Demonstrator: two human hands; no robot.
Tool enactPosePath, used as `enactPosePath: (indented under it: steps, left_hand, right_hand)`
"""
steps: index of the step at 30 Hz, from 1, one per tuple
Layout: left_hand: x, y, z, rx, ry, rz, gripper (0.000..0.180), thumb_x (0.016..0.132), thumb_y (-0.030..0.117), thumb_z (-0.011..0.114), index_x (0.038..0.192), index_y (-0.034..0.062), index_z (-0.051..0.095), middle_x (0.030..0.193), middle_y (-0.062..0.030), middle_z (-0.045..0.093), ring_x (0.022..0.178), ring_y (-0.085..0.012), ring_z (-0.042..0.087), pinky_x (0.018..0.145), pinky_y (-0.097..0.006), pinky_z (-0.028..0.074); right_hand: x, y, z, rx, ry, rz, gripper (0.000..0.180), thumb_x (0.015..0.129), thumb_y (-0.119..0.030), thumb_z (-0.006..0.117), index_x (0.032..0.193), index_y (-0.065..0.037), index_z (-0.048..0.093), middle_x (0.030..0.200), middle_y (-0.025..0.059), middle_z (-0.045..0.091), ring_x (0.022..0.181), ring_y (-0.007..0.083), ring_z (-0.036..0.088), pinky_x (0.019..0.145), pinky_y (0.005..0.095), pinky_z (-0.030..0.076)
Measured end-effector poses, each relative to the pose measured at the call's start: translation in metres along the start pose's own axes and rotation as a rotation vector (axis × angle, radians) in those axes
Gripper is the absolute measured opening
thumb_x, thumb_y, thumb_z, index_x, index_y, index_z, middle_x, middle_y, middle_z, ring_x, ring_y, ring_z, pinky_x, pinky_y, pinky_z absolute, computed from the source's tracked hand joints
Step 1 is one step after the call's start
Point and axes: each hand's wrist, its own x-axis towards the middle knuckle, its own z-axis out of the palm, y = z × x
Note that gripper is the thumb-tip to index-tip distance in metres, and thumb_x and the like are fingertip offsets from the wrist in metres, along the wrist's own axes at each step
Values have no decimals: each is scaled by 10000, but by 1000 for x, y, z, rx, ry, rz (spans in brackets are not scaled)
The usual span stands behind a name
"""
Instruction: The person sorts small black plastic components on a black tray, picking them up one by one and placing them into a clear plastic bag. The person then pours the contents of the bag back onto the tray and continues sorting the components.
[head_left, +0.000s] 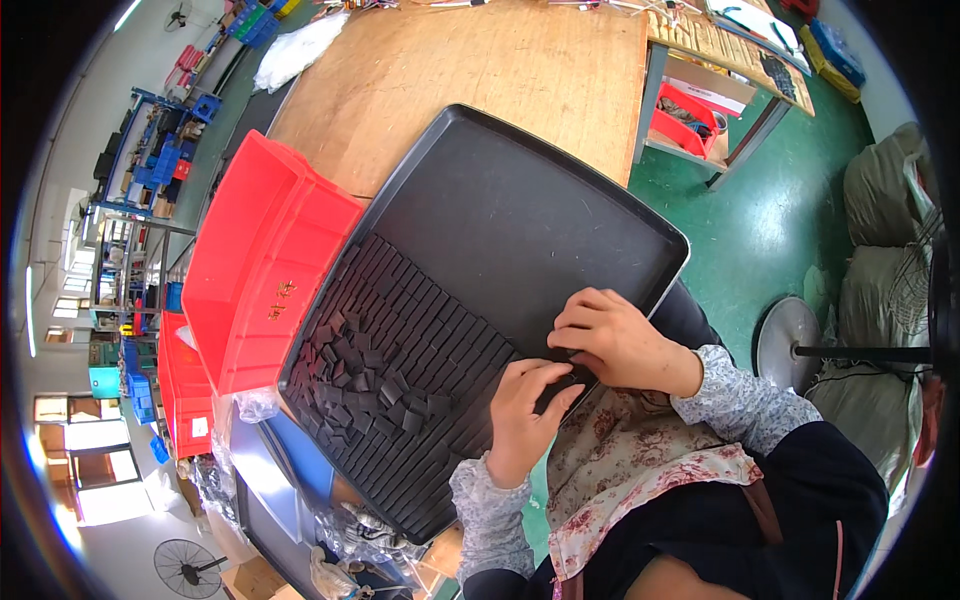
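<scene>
Hands (pixel 625 345) at smooth, round-cornered tray (pixel 520 200) of flat rectangular pieces (pixel 425 312)

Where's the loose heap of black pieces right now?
In the head view, the loose heap sits on the lower-left part of the black tray, left of the left hand.

The one view looks from the person's head, through the left camera of a pair, steeply down on the left hand (pixel 520 415), the right hand (pixel 622 342) and the black tray (pixel 540 220), all quite near. The fisheye lens reaches very wide: edges bend toward the dark rim, and distant shelves (pixel 152 211) stand small at left.
</scene>
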Motion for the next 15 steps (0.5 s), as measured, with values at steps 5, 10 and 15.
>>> enactPosePath:
  steps: [5, 10, 15]
  left_hand:
    - [6, -10, 16, 165, -20, 197, 264, 750, 85, 763, 996, 48, 674, 892, -77, 656, 985, -295, 585, 837, -393, 472]
    - [6, -11, 13, 187, -38, 199, 278, 823, 42, 689, 1100, 34, 671, 863, -102, 639, 974, -301, 587, 828, -396, 471]
    - [0, -2, -4, 195, 55, 79, 260, 792, -22, 679, 1047, 20, 696, 968, -128, 671, 994, -297, 615, 867, -381, 484]
  right_hand:
    - [-4, 8, -2, -6, 98, 49, 407, 612, -34, 758, 1000, -103, 656, 1021, 44, 609, 1031, 257, 536, 837, 373, 441]
    - [-5, 8, -1, 19, 93, 80, 367, 637, -28, 746, 986, -97, 653, 1017, 44, 605, 1031, 259, 534, 821, 382, 440]
    - [1, -2, -12, 53, 90, -59, 285, 679, -34, 737, 948, -76, 652, 990, 41, 612, 970, 252, 561, 800, 374, 449]
